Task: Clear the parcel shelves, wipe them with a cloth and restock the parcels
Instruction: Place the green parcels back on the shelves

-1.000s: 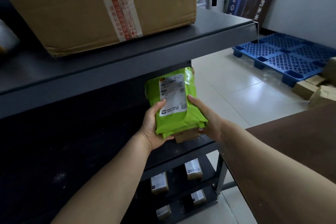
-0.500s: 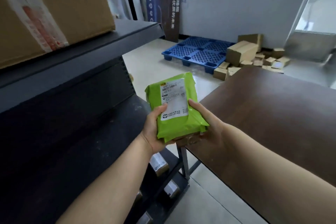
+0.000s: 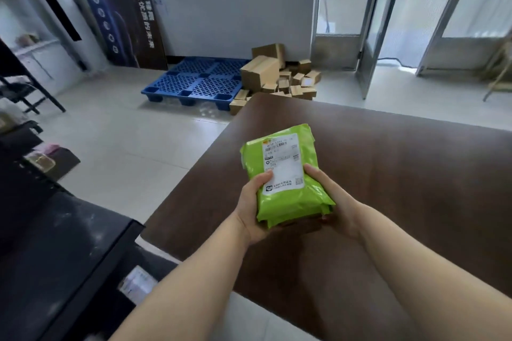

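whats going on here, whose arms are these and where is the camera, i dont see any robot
There is no robot here. A person wears a wide-angle camera on the head, so the view looks forward and down along their own bare arms. The left hand and the right hand grip a green parcel with a white label from both sides, over a brown table. A dark shelf is at the lower left. Farther off on the floor are a blue pallet and a pile of cardboard boxes.
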